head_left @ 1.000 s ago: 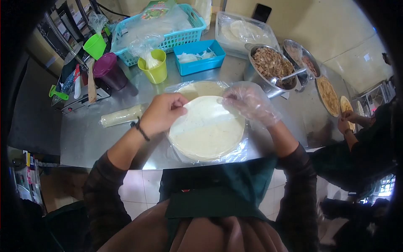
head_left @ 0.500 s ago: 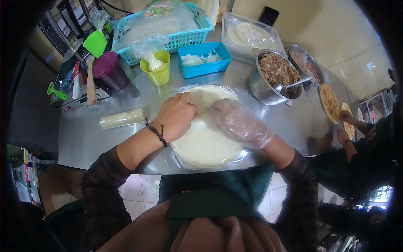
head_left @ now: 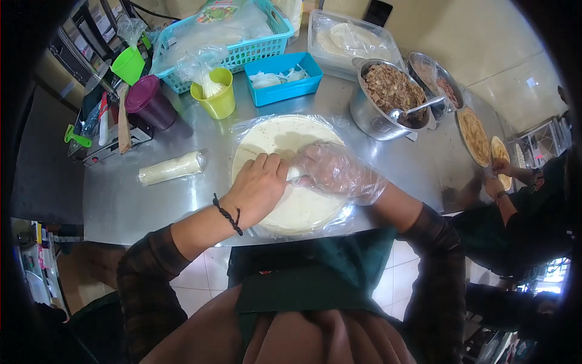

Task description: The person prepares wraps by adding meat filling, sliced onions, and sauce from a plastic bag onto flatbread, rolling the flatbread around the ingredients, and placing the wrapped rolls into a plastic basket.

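A stack of round pale flatbreads point(head_left: 303, 209) lies on clear plastic wrap at the front of the steel table. Over its middle, my bare left hand point(head_left: 259, 185), with a black braided bracelet at the wrist, has its fingers curled inward. My right hand point(head_left: 339, 173) wears a clear plastic glove and is closed against the left fingertips. A small white piece point(head_left: 294, 174) shows between the two hands; its kind is hard to make out. To the left lies a wrapped white roll point(head_left: 171, 168).
Behind the stack stand a yellow cup point(head_left: 213, 103) with a piping bag, a blue box point(head_left: 285, 88) of sliced onion and a pot point(head_left: 379, 124) of minced filling with a spoon. A purple container point(head_left: 151, 103) is at left. At right, another person's hands point(head_left: 500, 176) handle flatbreads.
My hands have come together lower on the stack, and the white piece now shows between them. The view has shifted slightly.
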Demonstrator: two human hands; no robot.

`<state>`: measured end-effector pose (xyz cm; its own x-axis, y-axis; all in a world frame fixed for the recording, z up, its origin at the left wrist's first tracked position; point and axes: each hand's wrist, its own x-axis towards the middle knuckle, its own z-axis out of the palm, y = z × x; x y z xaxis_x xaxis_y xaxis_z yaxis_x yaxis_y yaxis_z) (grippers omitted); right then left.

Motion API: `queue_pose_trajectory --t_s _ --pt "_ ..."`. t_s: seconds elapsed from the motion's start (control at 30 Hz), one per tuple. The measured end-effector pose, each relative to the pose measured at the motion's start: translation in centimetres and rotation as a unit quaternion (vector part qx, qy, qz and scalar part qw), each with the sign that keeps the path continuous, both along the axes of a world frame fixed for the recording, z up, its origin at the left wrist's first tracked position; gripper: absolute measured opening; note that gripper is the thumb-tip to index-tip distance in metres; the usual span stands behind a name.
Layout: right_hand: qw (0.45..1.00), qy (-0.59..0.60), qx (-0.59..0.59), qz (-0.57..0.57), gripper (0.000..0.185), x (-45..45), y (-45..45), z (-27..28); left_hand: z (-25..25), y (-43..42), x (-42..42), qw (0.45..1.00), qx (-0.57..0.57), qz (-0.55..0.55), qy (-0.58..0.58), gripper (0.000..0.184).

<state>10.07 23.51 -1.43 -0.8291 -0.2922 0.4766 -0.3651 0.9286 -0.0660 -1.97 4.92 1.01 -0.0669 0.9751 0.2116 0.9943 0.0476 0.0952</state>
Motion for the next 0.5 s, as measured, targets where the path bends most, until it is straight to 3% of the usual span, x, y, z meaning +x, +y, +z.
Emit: queue_pose_trajectory --t_s 0.27,0.33,0.5 --pt "0.999 0.023 0.025 0.015 0.03 0.6 0.1 0.9 0.7 -0.4 -0.4 0.999 -0.04 -0.021 -0.003 0.03" --pt "0.992 -0.107 0.049 -0.034 0.027 0.7 -0.8 3.6 0.4 -0.5 -0.7 0.999 -0.004 -0.033 -0.031 0.031" --pt "0.997 -0.069 0.036 -0.016 0.027 0.8 -1.0 3.5 1.2 -0.8 -0.7 0.998 -0.022 -0.034 -0.052 0.031"
